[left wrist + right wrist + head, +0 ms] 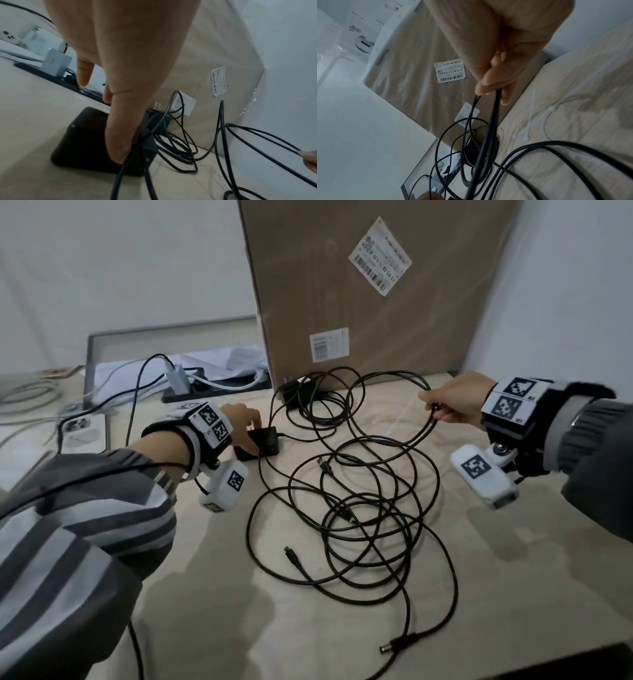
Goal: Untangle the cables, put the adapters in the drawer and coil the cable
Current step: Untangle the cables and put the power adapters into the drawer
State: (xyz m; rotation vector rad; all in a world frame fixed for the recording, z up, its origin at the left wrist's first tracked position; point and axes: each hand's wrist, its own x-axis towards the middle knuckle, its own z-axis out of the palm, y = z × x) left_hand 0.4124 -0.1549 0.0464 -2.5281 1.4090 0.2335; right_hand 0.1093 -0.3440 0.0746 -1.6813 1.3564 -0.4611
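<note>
A tangle of black cables (pixel 359 491) lies spread over the beige table (pixel 205 594). My left hand (pixel 239 419) reaches down onto a black adapter (pixel 267 440) at the tangle's left edge. In the left wrist view one straight finger (pixel 120 148) presses on the adapter (pixel 82 146) beside its cable. My right hand (pixel 452 402) pinches several cable loops (pixel 493 115) and holds them above the table at the right. A second black adapter (pixel 296 393) with bare prongs (pixel 157 106) lies against the cardboard box.
A big cardboard box (pixel 376 285) stands at the back. To its left is a grey-rimmed tray (pixel 90 354) holding papers, a power strip (pixel 212 392) and a white charger (pixel 178 378). A phone (pixel 82 426) lies at the left. White zip ties (pixel 532 121) lie at the right.
</note>
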